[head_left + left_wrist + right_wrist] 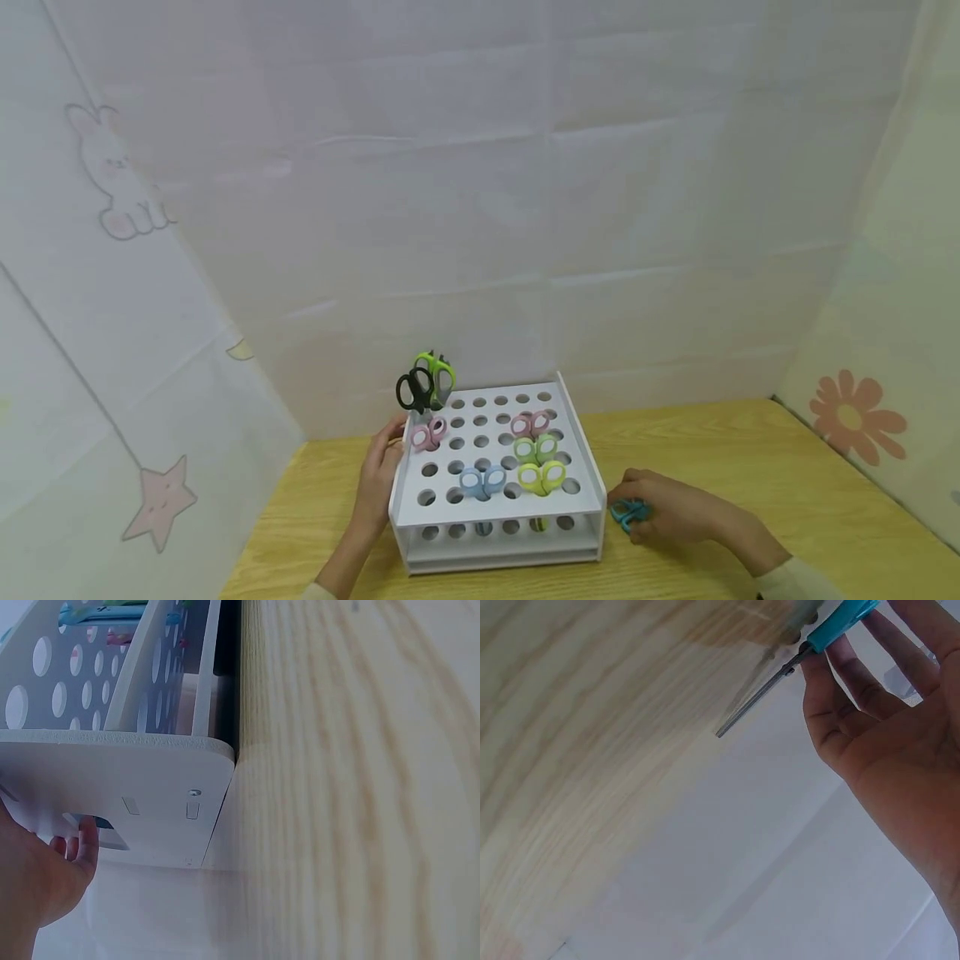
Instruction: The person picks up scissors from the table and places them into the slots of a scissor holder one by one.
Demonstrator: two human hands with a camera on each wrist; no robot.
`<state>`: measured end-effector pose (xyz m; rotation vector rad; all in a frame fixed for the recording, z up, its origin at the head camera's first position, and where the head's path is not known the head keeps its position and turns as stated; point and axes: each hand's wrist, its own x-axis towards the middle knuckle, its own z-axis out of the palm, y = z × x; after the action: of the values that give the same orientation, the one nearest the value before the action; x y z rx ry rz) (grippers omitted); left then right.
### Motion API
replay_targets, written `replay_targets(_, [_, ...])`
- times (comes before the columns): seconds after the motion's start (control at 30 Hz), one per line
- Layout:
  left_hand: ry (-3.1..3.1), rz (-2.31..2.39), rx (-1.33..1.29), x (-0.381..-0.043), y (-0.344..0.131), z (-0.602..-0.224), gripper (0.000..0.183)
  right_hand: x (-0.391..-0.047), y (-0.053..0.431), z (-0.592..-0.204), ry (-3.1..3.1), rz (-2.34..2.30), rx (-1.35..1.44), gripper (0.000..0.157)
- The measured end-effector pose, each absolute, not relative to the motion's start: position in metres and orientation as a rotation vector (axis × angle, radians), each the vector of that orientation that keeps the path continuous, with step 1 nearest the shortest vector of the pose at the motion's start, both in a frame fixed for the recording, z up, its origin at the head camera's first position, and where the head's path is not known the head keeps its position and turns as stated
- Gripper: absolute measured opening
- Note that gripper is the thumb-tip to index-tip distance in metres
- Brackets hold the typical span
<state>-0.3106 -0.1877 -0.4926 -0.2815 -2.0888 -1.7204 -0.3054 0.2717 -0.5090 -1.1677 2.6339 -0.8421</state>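
A white rack (498, 518) with rows of round holes stands on the wooden table, several scissors upright in it. My left hand (377, 477) is at its left side; in the left wrist view that hand's (49, 874) fingers hook into a cutout in the side panel. Beside the rack's right front corner, my right hand (675, 506) grips teal-handled scissors (628, 513). In the right wrist view the scissors' (844, 624) closed metal blades point away from the hand (889, 742), low over the table.
Pink scissors (428, 434), blue scissors (483, 482), yellow scissors (542, 477) and green scissors (535, 450) sit in the holes. Black-handled scissors (415, 389) stand at the back left corner. A pale printed curtain (450, 208) hangs behind the table (720, 429).
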Motion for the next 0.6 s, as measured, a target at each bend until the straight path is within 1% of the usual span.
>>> replay_targets(0.27, [-2.104,-1.710,-0.282,-0.311,-0.187,-0.493,0.044,-0.305,0.275,-0.505,2.661,-1.000,-1.098,0.045])
replay_targets(0.6, [-2.088,-1.703,-0.282,-0.310,-0.188,-0.494,0.043,-0.303,0.272,-0.494,2.589,-1.248,-1.199,0.038])
